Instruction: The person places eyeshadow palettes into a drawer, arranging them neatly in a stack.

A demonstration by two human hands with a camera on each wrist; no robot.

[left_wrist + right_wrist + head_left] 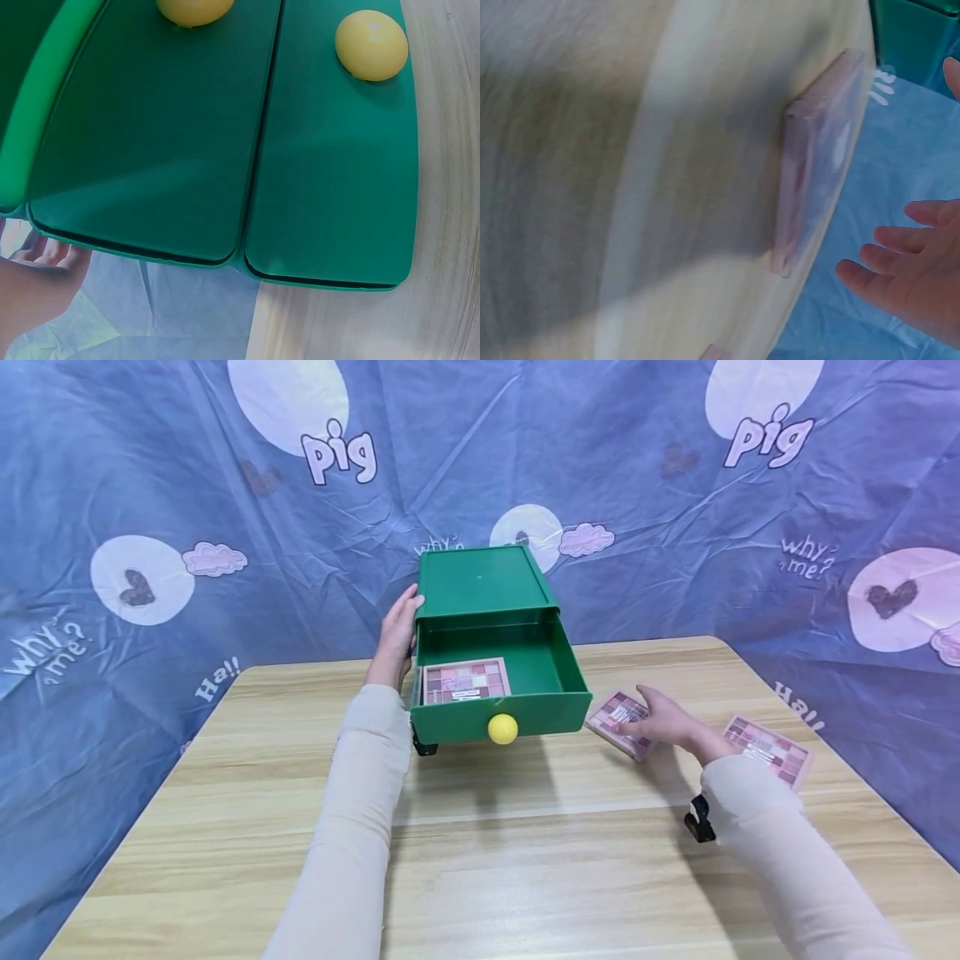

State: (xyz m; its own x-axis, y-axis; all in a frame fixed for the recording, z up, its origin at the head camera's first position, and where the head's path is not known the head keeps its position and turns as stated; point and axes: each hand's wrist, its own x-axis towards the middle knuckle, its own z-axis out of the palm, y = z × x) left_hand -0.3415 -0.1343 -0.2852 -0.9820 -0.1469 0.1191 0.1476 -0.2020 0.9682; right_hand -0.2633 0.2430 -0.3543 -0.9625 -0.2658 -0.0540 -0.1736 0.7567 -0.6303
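Observation:
A green drawer cabinet (483,581) stands toward the back of the table, its top drawer (450,724) pulled out. Inside the drawer, at its left, lies a pink eyeshadow palette (467,680). My left hand (397,631) rests against the cabinet's left side, its fingers partly hidden there. To the right, my right hand (666,720) hovers over a second eyeshadow palette (611,714) with fingers spread and holds nothing. The right wrist view shows a gap between the hand (919,262) and that palette (817,157).
Another eyeshadow palette (783,758) lies farther right, partly behind the right forearm. A yellow knob (502,728) sticks out from the drawer front. Lower drawer fronts (330,187) are closed. A blue printed cloth (450,460) hangs behind the wooden table (247,827).

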